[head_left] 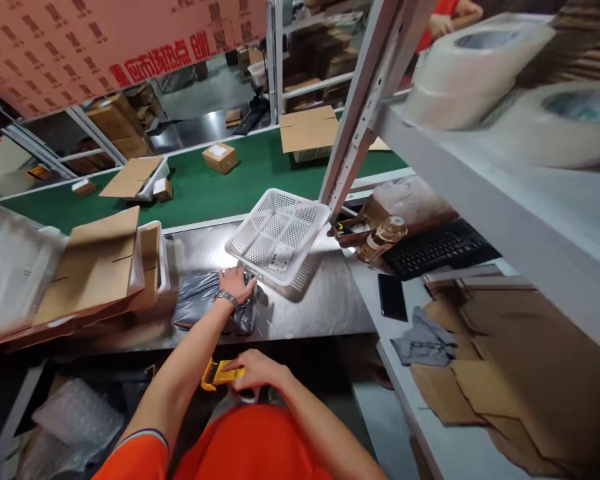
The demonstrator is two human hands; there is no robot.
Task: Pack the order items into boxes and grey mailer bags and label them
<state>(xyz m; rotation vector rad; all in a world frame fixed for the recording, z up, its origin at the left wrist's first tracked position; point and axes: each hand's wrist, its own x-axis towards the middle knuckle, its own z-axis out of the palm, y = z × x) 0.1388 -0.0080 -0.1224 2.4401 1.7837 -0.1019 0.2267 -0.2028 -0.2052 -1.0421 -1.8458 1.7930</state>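
My left hand (237,285) lies with fingers spread on a black plastic-wrapped package (196,300) on the metal bench. Its fingertips are close to the near edge of a white perforated plastic basket (275,230); whether they touch it I cannot tell. The basket sits tilted, with a printed label inside. Low in front of my body, my right hand (260,370) is closed round a yellow tape dispenser (223,375). Part of the dispenser is hidden behind the fingers.
Behind the metal bench (325,293) runs a green conveyor belt (260,157) bearing baskets and a small carton (220,158). Cardboard-topped baskets stand left. At right are a phone (393,297), a keyboard (440,248), a bottle (383,237) and a shelf with tape rolls (460,80).
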